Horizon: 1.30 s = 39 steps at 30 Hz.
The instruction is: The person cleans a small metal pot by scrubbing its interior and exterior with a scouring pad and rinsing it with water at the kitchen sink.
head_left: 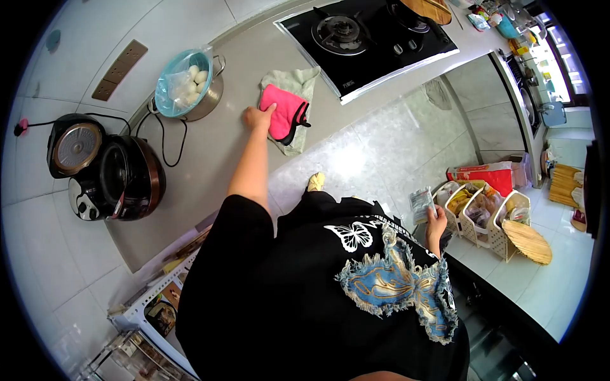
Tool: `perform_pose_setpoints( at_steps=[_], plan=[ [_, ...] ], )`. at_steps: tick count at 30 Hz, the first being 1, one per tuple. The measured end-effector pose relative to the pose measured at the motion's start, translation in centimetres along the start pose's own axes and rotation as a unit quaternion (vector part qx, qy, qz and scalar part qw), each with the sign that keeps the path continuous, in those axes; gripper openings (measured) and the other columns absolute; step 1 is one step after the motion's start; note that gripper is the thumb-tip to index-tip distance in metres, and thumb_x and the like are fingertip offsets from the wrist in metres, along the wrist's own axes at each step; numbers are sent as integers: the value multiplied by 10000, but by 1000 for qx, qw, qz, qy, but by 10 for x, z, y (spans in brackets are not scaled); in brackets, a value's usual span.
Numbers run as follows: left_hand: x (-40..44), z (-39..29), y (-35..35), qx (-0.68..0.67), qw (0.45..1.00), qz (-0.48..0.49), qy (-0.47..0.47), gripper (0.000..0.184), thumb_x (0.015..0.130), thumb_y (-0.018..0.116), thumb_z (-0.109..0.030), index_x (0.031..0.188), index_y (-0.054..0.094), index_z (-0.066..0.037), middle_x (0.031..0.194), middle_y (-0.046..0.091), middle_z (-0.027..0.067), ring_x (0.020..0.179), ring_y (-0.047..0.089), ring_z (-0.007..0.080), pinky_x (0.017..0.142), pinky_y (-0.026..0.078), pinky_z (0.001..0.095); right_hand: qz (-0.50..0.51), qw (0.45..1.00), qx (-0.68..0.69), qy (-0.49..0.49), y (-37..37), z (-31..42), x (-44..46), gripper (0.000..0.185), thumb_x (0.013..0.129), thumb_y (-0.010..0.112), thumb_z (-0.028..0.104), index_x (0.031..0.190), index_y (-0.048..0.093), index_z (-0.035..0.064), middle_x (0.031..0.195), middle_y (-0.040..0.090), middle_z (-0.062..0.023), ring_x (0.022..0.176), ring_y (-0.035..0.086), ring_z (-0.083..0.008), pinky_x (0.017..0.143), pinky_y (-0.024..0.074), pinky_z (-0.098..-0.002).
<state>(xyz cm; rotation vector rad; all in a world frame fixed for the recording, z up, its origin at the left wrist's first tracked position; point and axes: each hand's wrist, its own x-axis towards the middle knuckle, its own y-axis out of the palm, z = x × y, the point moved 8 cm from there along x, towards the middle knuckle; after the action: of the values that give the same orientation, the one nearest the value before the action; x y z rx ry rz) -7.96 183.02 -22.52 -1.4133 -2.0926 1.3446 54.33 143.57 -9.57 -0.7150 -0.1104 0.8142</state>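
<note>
My left hand [259,118] reaches over the counter, fingers closed at the edge of a pink oven mitt [279,105] with black trim. Beneath the mitt lies a greyish-green cloth [306,79], spread flat near the counter's front edge. Lower and to the right, beside my body, my right hand [436,223] grips a flat, pale, see-through packet [420,204]; its contents are too small to make out.
On the grey counter [241,57] stand a metal pot [210,101] topped by a blue basin [166,95] of white round items, and an open black cooker [136,178]. A gas hob [375,44] sits right. White baskets [480,222] and a woven tray [527,241] are on the floor.
</note>
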Motion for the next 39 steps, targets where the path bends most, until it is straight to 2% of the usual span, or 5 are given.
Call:
perform_pose_setpoints(
  at_steps=[15,22,28,36,39],
  plan=[
    [-10,22,-14,-419,900,22,115,624,727,863,-158,1245,580,44,1158,645,154,1045,612,250,934,493,379,-3,999,22,28,21,45,29,134,895,681,145,928,660,17,767,623,23,677,529,-64,629,425,-233],
    [20,111,-93,-106,991,-82,-6,878,748,823,-465,1267,487,159,1270,548,318,1177,545,417,1027,424,502,-85,994,41,52,1,11,43,155,834,699,142,890,667,0,744,668,-57,678,594,-129,668,474,-308],
    [-92,-63,-116,-11,943,-265,199,527,823,662,-63,1306,478,41,1275,497,280,1160,498,461,1006,405,537,-125,987,61,81,-36,-8,62,173,820,697,138,923,689,-1,759,688,-81,699,631,-151,679,496,-318],
    [-256,-322,114,-183,854,198,444,208,840,643,-21,1039,699,-39,972,688,78,887,649,180,776,528,286,-108,926,326,156,-113,-33,131,194,887,690,171,1040,675,51,906,703,-17,749,645,-104,695,519,-261],
    [-381,-396,193,-182,777,520,305,206,937,637,-139,1098,703,-28,1005,711,39,933,650,120,822,505,258,-51,898,416,137,-152,-15,169,275,889,706,174,1128,633,60,985,704,-29,839,668,-104,735,532,-259]
  ],
)
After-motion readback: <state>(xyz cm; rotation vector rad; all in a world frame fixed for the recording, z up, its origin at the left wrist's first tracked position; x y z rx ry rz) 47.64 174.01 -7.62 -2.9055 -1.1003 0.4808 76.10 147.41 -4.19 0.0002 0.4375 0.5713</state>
